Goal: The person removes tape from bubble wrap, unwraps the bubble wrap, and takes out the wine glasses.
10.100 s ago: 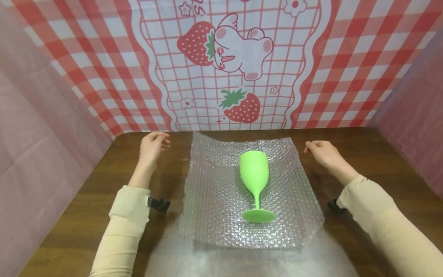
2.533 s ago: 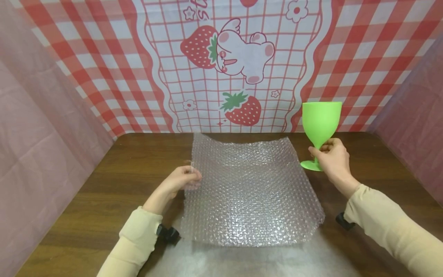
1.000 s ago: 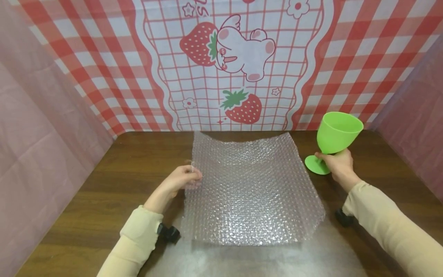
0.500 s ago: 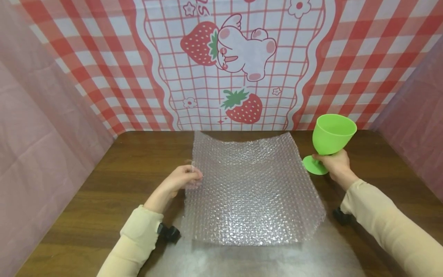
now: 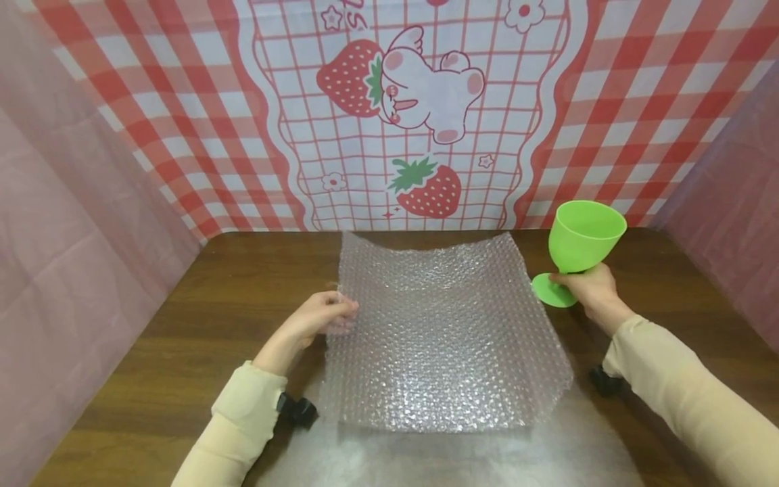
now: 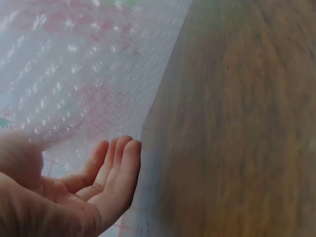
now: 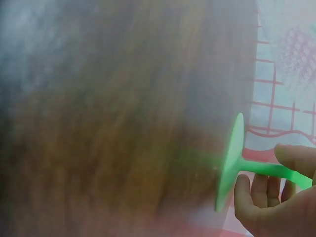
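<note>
A lime-green plastic goblet (image 5: 585, 230) is in my right hand (image 5: 595, 287), which grips it around the stem just under the bowl. It leans to the right, its foot (image 7: 230, 163) close to the table in the right wrist view. A clear bubble wrap sheet (image 5: 438, 338) spreads over the middle of the table, its far corners turned up. My left hand (image 5: 325, 314) is at the sheet's left edge, overlapping it. In the left wrist view its fingers (image 6: 118, 173) are loosely bent, apart from the thumb, with the fingertips right by the wrap's edge.
Everything stands over a brown wooden table (image 5: 201, 338). A red-and-white checked cloth (image 5: 182, 101) with strawberries hangs behind it, and pink curtains (image 5: 67, 237) flank both sides. A pale sheen shows on the surface in front of the wrap.
Ten seconds ago the goblet lay on the wrap; my right hand now holds it at the right. My left hand has come to the wrap's edge. The goblet has since tilted rightward.
</note>
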The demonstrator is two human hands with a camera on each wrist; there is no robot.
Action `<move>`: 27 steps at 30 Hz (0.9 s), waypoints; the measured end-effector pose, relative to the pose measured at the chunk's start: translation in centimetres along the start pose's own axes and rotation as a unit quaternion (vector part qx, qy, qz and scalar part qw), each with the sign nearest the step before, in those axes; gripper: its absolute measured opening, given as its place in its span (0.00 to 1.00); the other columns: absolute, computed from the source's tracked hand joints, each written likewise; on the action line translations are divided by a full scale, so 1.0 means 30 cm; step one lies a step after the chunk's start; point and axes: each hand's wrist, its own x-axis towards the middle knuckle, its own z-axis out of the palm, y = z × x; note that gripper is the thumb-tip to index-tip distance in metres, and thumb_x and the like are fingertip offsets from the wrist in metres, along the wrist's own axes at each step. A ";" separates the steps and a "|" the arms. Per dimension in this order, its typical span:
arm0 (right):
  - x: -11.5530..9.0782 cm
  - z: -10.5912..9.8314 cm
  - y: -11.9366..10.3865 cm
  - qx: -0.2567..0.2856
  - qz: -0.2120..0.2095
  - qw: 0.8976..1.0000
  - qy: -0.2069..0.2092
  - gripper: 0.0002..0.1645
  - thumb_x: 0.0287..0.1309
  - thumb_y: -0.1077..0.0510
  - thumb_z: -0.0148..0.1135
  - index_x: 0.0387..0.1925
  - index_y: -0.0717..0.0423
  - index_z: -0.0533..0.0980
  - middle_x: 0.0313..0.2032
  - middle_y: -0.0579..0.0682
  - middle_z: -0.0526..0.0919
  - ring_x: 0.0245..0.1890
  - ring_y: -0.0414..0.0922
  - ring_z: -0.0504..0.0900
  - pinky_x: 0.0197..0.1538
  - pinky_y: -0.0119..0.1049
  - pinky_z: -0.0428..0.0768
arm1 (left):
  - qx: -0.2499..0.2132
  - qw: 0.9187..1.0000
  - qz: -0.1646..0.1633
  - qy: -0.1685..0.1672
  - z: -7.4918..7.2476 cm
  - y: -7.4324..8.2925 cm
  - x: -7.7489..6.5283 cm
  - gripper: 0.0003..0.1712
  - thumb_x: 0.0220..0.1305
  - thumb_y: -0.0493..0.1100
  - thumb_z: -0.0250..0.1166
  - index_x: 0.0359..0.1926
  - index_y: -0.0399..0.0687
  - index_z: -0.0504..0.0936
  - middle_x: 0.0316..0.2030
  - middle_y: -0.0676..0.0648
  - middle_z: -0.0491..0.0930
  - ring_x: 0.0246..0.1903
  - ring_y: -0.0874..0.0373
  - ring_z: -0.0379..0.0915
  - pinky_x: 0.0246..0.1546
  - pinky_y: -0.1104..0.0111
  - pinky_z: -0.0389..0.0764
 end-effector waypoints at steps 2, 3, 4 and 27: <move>-0.005 -0.007 -0.004 0.001 -0.008 1.000 -0.012 0.29 0.41 0.55 0.64 0.42 0.68 0.63 0.37 0.55 0.67 0.32 0.40 0.66 0.33 0.30 0.70 | -0.006 1.000 -0.003 -0.001 -0.001 0.000 -0.001 0.16 0.52 0.42 0.59 0.36 0.32 0.70 0.29 0.43 0.75 0.25 0.58 0.74 0.34 0.63 0.77; -0.009 -0.011 -0.006 0.001 -0.012 1.000 -0.019 0.29 0.41 0.55 0.63 0.42 0.68 0.63 0.38 0.55 0.67 0.31 0.39 0.66 0.33 0.30 0.70 | -0.007 1.000 -0.004 -0.002 -0.002 0.001 -0.001 0.17 0.52 0.43 0.59 0.36 0.32 0.70 0.29 0.43 0.75 0.25 0.58 0.74 0.34 0.63 0.77; -0.015 -0.017 -0.009 -0.001 -0.018 0.999 -0.028 0.29 0.42 0.55 0.63 0.42 0.69 0.63 0.38 0.56 0.67 0.31 0.39 0.66 0.33 0.29 0.70 | -0.008 1.000 -0.006 -0.003 -0.004 0.002 -0.001 0.18 0.52 0.44 0.59 0.36 0.32 0.70 0.29 0.42 0.75 0.25 0.57 0.74 0.34 0.63 0.77; -0.156 -0.182 -0.081 -0.309 -0.171 0.917 -0.184 0.24 0.57 0.56 0.35 0.43 0.69 0.71 0.43 0.68 0.72 0.45 0.66 0.67 0.40 0.56 0.67 | 0.177 0.984 0.034 -0.011 -0.135 0.062 -0.118 0.29 0.62 0.55 0.42 0.42 0.30 0.70 0.35 0.34 0.74 0.34 0.46 0.73 0.38 0.57 0.73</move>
